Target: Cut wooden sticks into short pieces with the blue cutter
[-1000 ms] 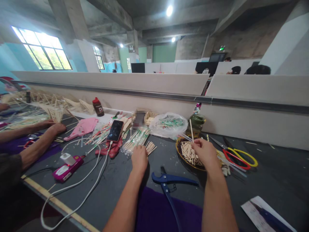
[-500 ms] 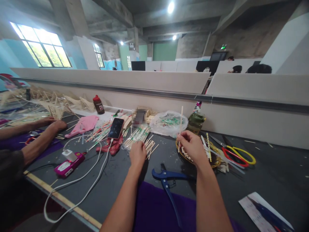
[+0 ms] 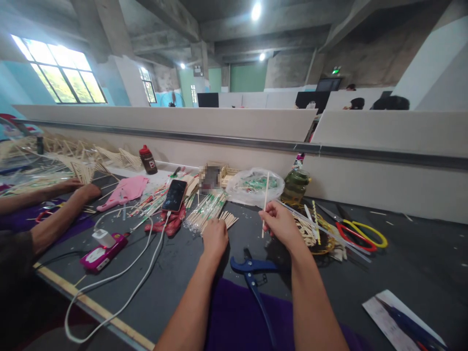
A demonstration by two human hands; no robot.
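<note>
My right hand (image 3: 281, 222) pinches a thin wooden stick (image 3: 266, 187), held nearly upright above the dark table. My left hand (image 3: 215, 237) is curled closed at the near end of several loose wooden sticks (image 3: 230, 219); what its fingers hold, if anything, is hidden. Just beyond lie plastic-wrapped chopsticks (image 3: 207, 209). Right of my right hand sits a round basket (image 3: 329, 243) of short stick pieces, partly covered by the hand. A blue ratchet pipe cutter (image 3: 252, 265) lies with its handles apart between my forearms, partly over purple cloth (image 3: 237, 312).
A clear plastic bag (image 3: 237, 187) with green scraps and a green jar (image 3: 296, 184) stand behind. Red-and-yellow scissors (image 3: 360, 234) lie right. Left are a phone (image 3: 174, 196) on a white cable, a pink power strip (image 3: 104, 253) and another person's arms (image 3: 62, 214). A low partition (image 3: 219, 141) bounds the back.
My right hand has moved left with the stick, away from the basket. My left hand has shifted slightly right and nearer to me, beside the loose sticks.
</note>
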